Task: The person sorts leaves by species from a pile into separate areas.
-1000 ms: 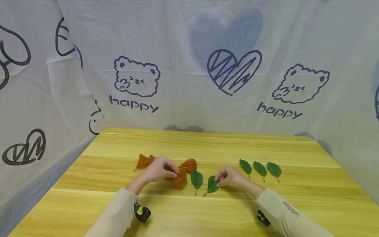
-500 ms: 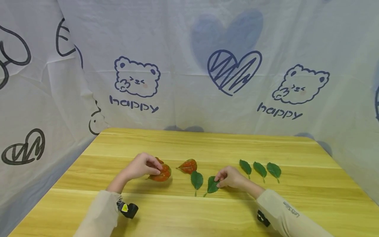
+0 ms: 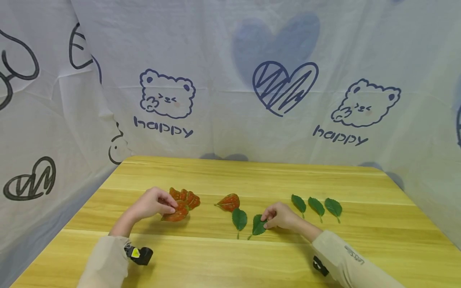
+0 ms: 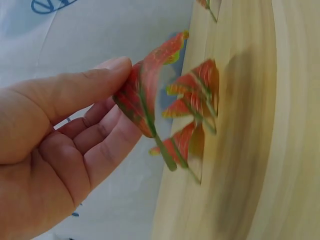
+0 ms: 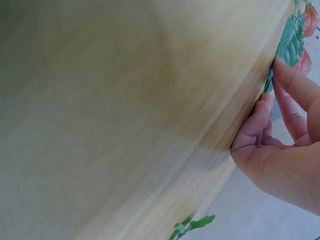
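My left hand (image 3: 154, 205) pinches a red leaf (image 3: 177, 215) between thumb and fingers, close over the table. In the left wrist view this leaf (image 4: 145, 90) is tilted, its green stem pointing down. Behind it, several red leaves (image 3: 190, 197) lie partly overlapping. Farther right, a single red leaf (image 3: 229, 202) lies with its stem to the left, and a green leaf (image 3: 239, 219) sits just in front of it. Thumb and fingertips of my right hand (image 3: 281, 216) pinch the right edge of another green leaf (image 3: 258, 225) on the table.
Three green leaves (image 3: 316, 204) lie in a row to the right of my right hand. The wood-grain table (image 3: 230, 260) ends at the back against a white cloth (image 3: 223, 108) printed with bears and hearts.
My left hand has carried the red leaf leftward, away from the single red leaf and in front of the other red ones. The right hand stays at the green leaf.
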